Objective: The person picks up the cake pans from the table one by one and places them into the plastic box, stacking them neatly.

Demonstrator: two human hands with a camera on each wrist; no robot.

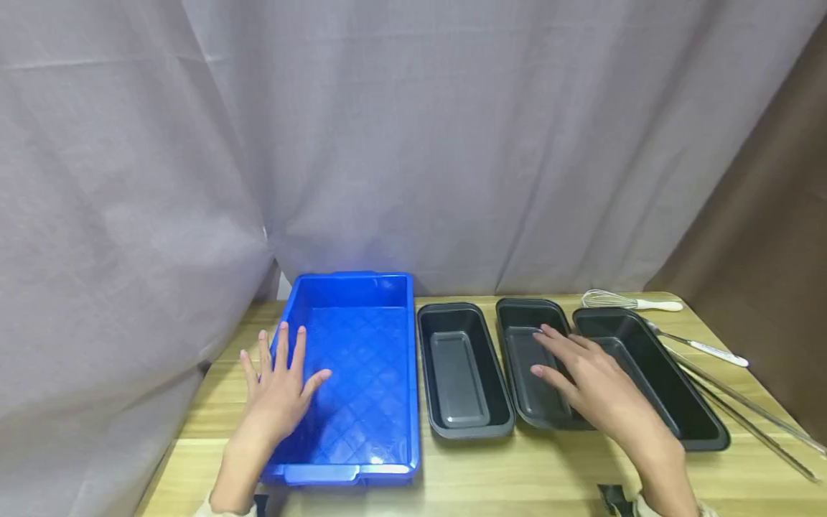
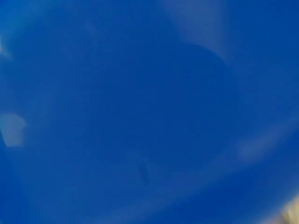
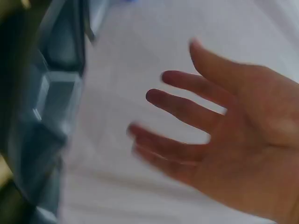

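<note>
A blue plastic tray [image 1: 362, 388] lies on the left of the wooden table, and nothing is seen inside it. Over its left side my left hand [image 1: 276, 402] spreads its fingers; whether it touches the rim cannot be told. Three dark loaf pans stand in a row to the right: a left pan [image 1: 459, 380], a middle pan [image 1: 526, 380] and a right pan [image 1: 672, 388]. My right hand [image 1: 597, 384] is above the middle and right pans, partly covering both. In the right wrist view its fingers [image 3: 187, 109] are apart, holding nothing. Blue plastic fills the blurred left wrist view.
A whisk [image 1: 646, 304] with a white handle lies behind the right pan. Right of that pan are a white-handled utensil [image 1: 717, 352] and long thin metal tongs or rods [image 1: 749, 416]. A grey curtain [image 1: 452, 143] hangs behind the table [image 1: 510, 474].
</note>
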